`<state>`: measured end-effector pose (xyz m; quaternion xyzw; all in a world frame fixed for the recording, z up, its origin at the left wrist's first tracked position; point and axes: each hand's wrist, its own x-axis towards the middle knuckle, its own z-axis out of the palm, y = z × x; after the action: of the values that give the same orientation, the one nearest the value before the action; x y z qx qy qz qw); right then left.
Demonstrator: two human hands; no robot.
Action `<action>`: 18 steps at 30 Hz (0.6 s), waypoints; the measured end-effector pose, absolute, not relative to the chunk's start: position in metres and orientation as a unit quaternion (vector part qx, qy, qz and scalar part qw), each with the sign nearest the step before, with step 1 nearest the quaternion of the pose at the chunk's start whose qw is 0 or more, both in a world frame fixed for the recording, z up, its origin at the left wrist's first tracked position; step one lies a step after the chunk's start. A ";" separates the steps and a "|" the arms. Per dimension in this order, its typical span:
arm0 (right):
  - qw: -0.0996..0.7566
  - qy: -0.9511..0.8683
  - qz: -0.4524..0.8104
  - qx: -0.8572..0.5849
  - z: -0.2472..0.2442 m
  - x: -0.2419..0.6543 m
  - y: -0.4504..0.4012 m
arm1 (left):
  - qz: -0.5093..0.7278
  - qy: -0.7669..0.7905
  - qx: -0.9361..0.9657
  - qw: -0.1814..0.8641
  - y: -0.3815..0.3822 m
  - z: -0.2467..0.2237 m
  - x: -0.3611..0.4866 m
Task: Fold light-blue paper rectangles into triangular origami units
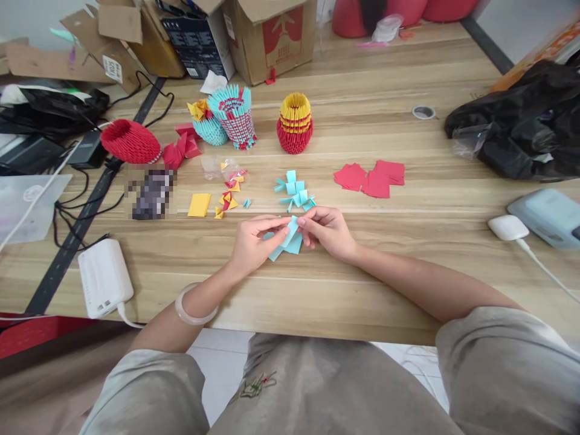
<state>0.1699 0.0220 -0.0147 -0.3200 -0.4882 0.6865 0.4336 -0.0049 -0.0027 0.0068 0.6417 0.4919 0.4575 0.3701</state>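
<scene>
Two bare hands pinched a small, folded strip of light blue paper (290, 232) just above a little pile of flat, light blue paper sheets (295, 245).
The strip was long and thin, and it leaned: its far end pointed away from the person and a bit to the right, and its near end pointed back down over the pile. The left hand (254, 243), left of the pile, squeezed the strip with its thumb and fingers. The right hand (330, 233), right of the pile, nipped the strip's far end with thumb and finger. Small, folded, light blue paper pieces (296, 197) lay just beyond the pile, and flat red paper cards (377, 182) lay farther to its right.
</scene>
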 end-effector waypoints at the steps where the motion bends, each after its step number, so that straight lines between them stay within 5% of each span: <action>1: 0.426 -0.490 0.691 -0.317 -0.015 0.170 0.022 | 0.463 0.492 0.639 0.368 -0.003 0.007 -0.004; 18: 0.447 -0.486 0.675 -0.329 -0.014 0.169 0.023 | 0.452 0.505 0.620 0.396 -0.002 0.006 -0.006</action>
<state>0.1691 0.0231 -0.0138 -0.3294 -0.4858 0.6753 0.4466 -0.0055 -0.0021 0.0061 0.6197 0.5048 0.4517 0.3963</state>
